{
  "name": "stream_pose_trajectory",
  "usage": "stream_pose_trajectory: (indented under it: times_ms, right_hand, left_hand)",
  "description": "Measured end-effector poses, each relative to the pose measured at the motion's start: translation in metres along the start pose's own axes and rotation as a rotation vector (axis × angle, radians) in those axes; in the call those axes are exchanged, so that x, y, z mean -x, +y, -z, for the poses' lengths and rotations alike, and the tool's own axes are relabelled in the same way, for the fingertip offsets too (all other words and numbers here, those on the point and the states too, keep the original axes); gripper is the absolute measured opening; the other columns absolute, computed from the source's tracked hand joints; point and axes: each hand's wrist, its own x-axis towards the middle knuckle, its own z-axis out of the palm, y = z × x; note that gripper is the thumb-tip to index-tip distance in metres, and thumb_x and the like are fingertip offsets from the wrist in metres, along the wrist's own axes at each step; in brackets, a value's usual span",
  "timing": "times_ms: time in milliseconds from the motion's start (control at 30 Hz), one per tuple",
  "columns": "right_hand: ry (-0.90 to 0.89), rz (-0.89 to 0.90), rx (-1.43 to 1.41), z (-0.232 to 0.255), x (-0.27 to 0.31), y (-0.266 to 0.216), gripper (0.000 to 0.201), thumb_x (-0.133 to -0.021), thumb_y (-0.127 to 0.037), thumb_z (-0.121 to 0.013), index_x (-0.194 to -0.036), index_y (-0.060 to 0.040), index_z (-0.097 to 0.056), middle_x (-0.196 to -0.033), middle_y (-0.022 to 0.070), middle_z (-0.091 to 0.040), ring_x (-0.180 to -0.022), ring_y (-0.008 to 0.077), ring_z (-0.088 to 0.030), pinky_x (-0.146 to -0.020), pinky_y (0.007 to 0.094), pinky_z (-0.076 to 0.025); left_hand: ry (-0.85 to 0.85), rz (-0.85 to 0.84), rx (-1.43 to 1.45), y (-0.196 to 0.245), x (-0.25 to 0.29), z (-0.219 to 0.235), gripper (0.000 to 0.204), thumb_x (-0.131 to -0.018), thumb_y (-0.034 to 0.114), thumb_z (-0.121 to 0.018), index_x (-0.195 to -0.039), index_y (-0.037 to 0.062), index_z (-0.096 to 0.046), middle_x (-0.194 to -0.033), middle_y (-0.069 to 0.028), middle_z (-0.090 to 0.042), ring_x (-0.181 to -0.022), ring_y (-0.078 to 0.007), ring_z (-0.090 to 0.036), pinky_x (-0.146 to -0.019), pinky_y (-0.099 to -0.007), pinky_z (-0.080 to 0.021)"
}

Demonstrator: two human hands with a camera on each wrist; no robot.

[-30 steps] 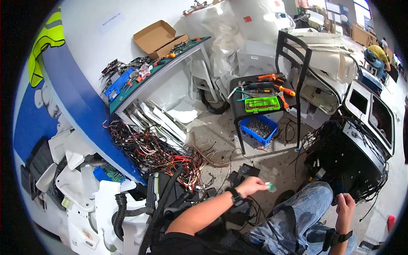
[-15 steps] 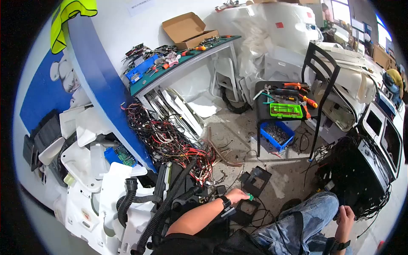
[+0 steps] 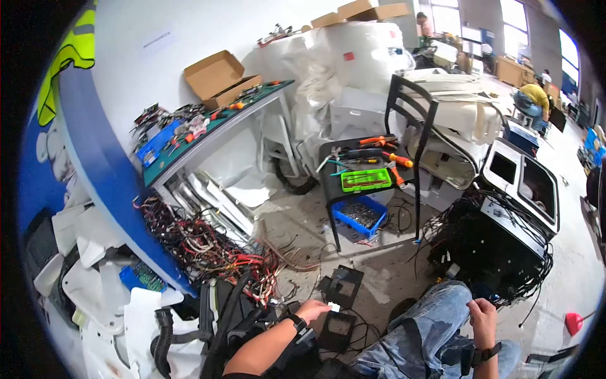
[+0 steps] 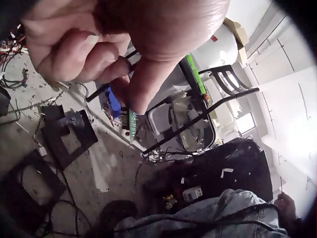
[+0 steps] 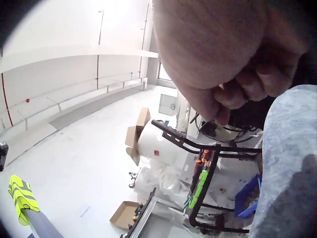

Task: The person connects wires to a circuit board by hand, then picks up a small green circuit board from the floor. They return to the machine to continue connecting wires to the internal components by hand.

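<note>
My left hand (image 3: 314,311) pinches a small green circuit board (image 3: 332,307) between thumb and fingertips, just above two black plastic frames (image 3: 343,285) lying on the dusty floor. The left wrist view shows the same board (image 4: 132,121) hanging from the fingers (image 4: 143,94). My right hand (image 3: 485,314) rests on my jeans-clad knee (image 3: 435,322) with the fingers curled into a fist; nothing shows in it. Seen from the right wrist, those curled fingers (image 5: 223,99) fill the top of the view.
A black chair (image 3: 404,101) carries a green tray (image 3: 366,179) and hand tools, with a blue bin (image 3: 358,216) under it. A black machine draped in cables (image 3: 499,243) stands right. Tangled wires (image 3: 202,246) lie left below a cluttered bench (image 3: 208,129).
My left hand has drawn back and down toward the black frames, still pinching the small green board. The right hand stays on the knee. The head view has swung about.
</note>
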Motion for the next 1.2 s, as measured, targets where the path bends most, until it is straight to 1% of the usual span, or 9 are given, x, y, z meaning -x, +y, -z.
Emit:
stream_pose_trajectory:
  times_ms: [267, 333, 367, 400, 433, 500, 567, 900, 1200]
  right_hand:
    - [0.041, -0.030, 0.005, 0.012, 0.002, 0.017, 0.015, -0.079, -0.014, -0.057, -0.070, -0.0018, -0.056, -0.051, -0.0046, -0.043, -0.042, 0.0034, -0.036, -0.038, 0.0192, -0.027]
    - [0.044, -0.030, -0.015, 0.012, 0.002, 0.020, 0.015, -0.079, -0.014, -0.057, -0.070, -0.0018, -0.056, -0.051, -0.0045, -0.043, -0.042, 0.0034, -0.036, -0.038, 0.0191, -0.027]
    - [0.049, -0.037, -0.034, 0.012, 0.001, 0.021, 0.015, -0.079, -0.014, -0.057, -0.070, -0.0019, -0.056, -0.051, -0.0045, -0.043, -0.042, 0.0034, -0.036, -0.038, 0.0190, -0.027]
    - [0.052, -0.049, -0.051, 0.012, 0.001, 0.022, 0.015, -0.079, -0.014, -0.057, -0.070, -0.0019, -0.056, -0.052, -0.0044, -0.043, -0.042, 0.0034, -0.037, -0.038, 0.0190, -0.027]
    - [0.041, -0.085, -0.020, 0.011, 0.002, 0.016, 0.015, -0.080, -0.014, -0.056, -0.071, -0.0020, -0.056, -0.051, -0.0042, -0.043, -0.042, 0.0035, -0.037, -0.038, 0.0190, -0.027]
    - [0.033, -0.055, 0.003, 0.009, 0.004, 0.022, 0.015, -0.080, -0.015, -0.056, -0.071, -0.0021, -0.056, -0.051, -0.0042, -0.043, -0.042, 0.0035, -0.037, -0.038, 0.0190, -0.027]
    - [0.029, -0.005, 0.014, 0.009, 0.001, 0.026, 0.015, -0.080, -0.015, -0.056, -0.071, -0.0023, -0.056, -0.051, -0.0042, -0.043, -0.042, 0.0036, -0.037, -0.038, 0.0190, -0.027]
    - [-0.010, -0.013, -0.020, 0.010, 0.004, 0.033, 0.018, -0.082, -0.015, -0.054, -0.068, -0.0034, -0.054, -0.050, -0.0050, -0.041, -0.041, 0.0030, -0.034, -0.037, 0.0188, -0.025]
    - [-0.003, -0.128, 0.106, 0.009, 0.007, 0.013, 0.024, -0.078, -0.020, -0.058, -0.068, 0.0018, -0.056, -0.056, -0.0013, -0.048, -0.053, 0.0064, -0.043, -0.047, 0.0227, -0.033]
  left_hand:
    - [-0.110, -0.069, -0.209, 0.033, -0.036, -0.010, 0.030, -0.069, 0.032, -0.069, -0.078, 0.0039, -0.065, -0.060, -0.0006, -0.053, -0.046, -0.0094, -0.042, -0.041, -0.0259, -0.032]
    - [-0.110, -0.409, -0.256, 0.063, -0.050, 0.015, 0.026, -0.068, 0.028, -0.069, -0.072, 0.0024, -0.064, -0.063, -0.0036, -0.057, -0.056, -0.0134, -0.051, -0.051, -0.0296, -0.040]
    - [0.048, -0.383, -0.163, 0.103, -0.046, 0.033, 0.021, -0.070, 0.023, -0.066, -0.070, 0.0028, -0.063, -0.063, -0.0029, -0.057, -0.061, -0.0136, -0.052, -0.056, -0.0316, -0.041]
    - [0.096, -0.768, -0.541, 0.147, -0.046, 0.070, 0.017, -0.074, 0.020, -0.062, -0.066, 0.0060, -0.060, -0.062, -0.0021, -0.056, -0.058, -0.0125, -0.050, -0.052, -0.0304, -0.039]
    - [0.327, -0.440, 0.300, 0.201, -0.028, 0.085, 0.018, -0.079, 0.022, -0.059, -0.068, 0.0078, -0.059, -0.062, -0.0012, -0.054, -0.052, -0.0122, -0.044, -0.048, -0.0288, -0.036]
    - [0.325, -0.751, 0.651, 0.254, -0.035, 0.163, 0.034, -0.080, 0.036, -0.061, -0.074, 0.0028, -0.057, -0.060, 0.0031, -0.043, -0.047, -0.0069, -0.033, -0.044, -0.0221, -0.031]
    - [0.406, -0.582, 0.792, 0.300, 0.010, 0.170, 0.043, -0.084, 0.043, -0.052, -0.082, 0.0013, -0.059, -0.058, 0.0048, -0.036, -0.044, -0.0048, -0.029, -0.041, -0.0183, -0.027]
    - [0.031, -0.286, 0.899, 0.205, -0.045, 0.118, 0.034, -0.086, 0.037, -0.050, -0.083, 0.0036, -0.056, -0.050, 0.0082, -0.024, -0.041, -0.0041, -0.023, -0.037, -0.0187, -0.021]
    - [-0.056, 0.096, 0.633, 0.023, -0.123, 0.004, 0.016, -0.082, 0.020, -0.052, -0.080, 0.0056, -0.058, -0.063, -0.0002, -0.050, -0.054, -0.0092, -0.045, -0.045, -0.0227, -0.037]
